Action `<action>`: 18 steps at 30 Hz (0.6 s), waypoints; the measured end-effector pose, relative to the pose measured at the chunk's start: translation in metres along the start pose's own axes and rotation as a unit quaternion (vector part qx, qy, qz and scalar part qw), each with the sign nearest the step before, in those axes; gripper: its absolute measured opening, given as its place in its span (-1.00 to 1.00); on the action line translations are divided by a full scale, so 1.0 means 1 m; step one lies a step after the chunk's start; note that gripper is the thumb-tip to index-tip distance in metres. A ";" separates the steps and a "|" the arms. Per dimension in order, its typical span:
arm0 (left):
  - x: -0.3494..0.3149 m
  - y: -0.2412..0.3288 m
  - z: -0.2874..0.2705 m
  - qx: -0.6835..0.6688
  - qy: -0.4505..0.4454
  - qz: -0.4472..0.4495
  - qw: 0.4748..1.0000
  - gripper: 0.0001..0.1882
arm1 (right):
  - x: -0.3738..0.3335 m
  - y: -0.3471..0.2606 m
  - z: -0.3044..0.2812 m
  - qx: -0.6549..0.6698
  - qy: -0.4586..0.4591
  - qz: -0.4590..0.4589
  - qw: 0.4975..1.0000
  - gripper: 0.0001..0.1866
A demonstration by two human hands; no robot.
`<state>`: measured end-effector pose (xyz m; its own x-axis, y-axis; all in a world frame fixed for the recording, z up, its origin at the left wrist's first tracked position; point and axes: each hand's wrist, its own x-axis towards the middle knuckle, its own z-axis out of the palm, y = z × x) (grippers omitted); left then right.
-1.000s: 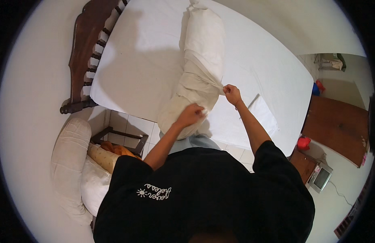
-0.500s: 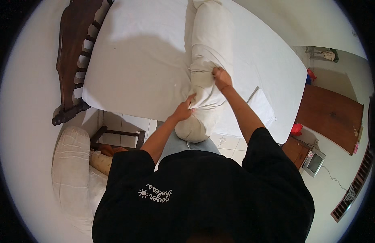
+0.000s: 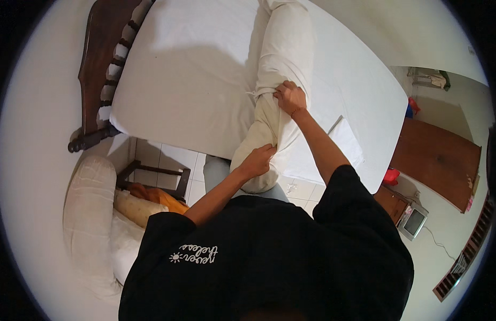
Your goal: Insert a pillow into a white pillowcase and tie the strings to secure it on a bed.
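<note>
A long white bolster (image 3: pixel 288 40) lies across the bed, its near end against my legs. Loose white cover cloth (image 3: pixel 282 131) is bunched and wrinkled around its near half, and a creamier surface shows beside the folds. My right hand (image 3: pixel 290 98) is closed on the gathered cloth at about mid-length. Nearer to me, my left hand (image 3: pixel 258 160) pinches a fold of the same cover cloth near the bolster's close end. The fingertips of both hands are partly hidden in the folds.
The bolster rests on a white-sheeted mattress (image 3: pixel 194 101) with a dark wooden headboard (image 3: pixel 95 69) at left. A folded white cloth (image 3: pixel 345 143) lies to the right. Another bolster (image 3: pixel 90 208), orange cloth (image 3: pixel 157 196) and a wooden frame (image 3: pixel 159 170) are lower left. A brown cabinet (image 3: pixel 438 158) stands right.
My left hand has moved right and toward me, drawing the cover fold along the near end. My right hand has shifted slightly left, still on the cloth.
</note>
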<state>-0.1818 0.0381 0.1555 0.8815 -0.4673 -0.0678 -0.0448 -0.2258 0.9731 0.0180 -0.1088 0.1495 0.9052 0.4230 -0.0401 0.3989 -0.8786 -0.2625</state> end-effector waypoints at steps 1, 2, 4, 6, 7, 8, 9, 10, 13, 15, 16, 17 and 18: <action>0.003 0.004 0.006 0.009 -0.001 -0.010 1.000 -0.80 | 0.001 0.004 -0.001 -0.048 -0.007 -0.008 0.999 -0.88; 0.007 0.008 0.011 0.017 -0.004 -0.017 1.000 -0.78 | 0.000 0.010 -0.004 -0.048 -0.005 -0.008 0.999 -0.88; 0.015 0.015 0.019 0.029 -0.008 -0.030 0.999 -0.73 | -0.002 0.014 -0.012 -0.018 -0.075 0.072 0.994 -0.87; 0.024 0.014 0.024 0.045 -0.009 -0.043 0.998 -0.69 | -0.046 -0.002 -0.015 0.065 -0.089 0.019 0.994 -0.88; 0.023 -0.001 0.026 0.049 0.064 0.020 0.997 -0.66 | -0.081 -0.023 -0.019 0.043 -0.086 -0.035 0.995 -0.89; 0.024 -0.013 0.030 0.052 0.132 0.087 0.986 -0.63 | -0.114 -0.038 -0.027 0.017 -0.081 -0.083 0.993 -0.89; 0.029 -0.020 0.035 0.011 0.116 0.106 0.988 -0.62 | -0.131 -0.030 -0.029 0.057 -0.127 -0.056 0.989 -0.90; 0.035 -0.013 0.038 0.012 0.112 0.114 0.987 -0.62 | -0.141 -0.011 -0.031 0.094 -0.170 -0.024 0.981 -0.90; 0.030 -0.005 0.037 0.057 -0.127 -0.076 0.987 -0.64 | -0.174 0.023 -0.031 0.153 -0.081 0.022 0.985 -0.88; 0.023 -0.015 0.029 -0.005 0.164 -0.145 0.976 -0.47 | -0.176 0.043 -0.033 0.174 -0.039 0.004 0.984 -0.86; 0.021 -0.022 0.025 -0.003 0.168 -0.146 0.975 -0.47 | -0.175 0.045 -0.036 0.193 -0.004 -0.011 0.981 -0.84; 0.020 -0.031 0.021 0.108 0.235 -0.291 0.921 -0.33 | -0.170 0.049 -0.039 0.222 -0.036 0.006 0.974 -0.77; 0.018 -0.043 0.018 0.212 0.293 -0.426 0.829 -0.18 | -0.166 0.049 -0.039 0.223 -0.038 0.001 0.974 -0.77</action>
<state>-0.1729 0.0239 0.1087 0.7491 0.4842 -0.4521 0.6605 -0.5981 0.4539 -0.1067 -0.2309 0.1809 0.8857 0.4515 -0.1079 0.2784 -0.7026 -0.6549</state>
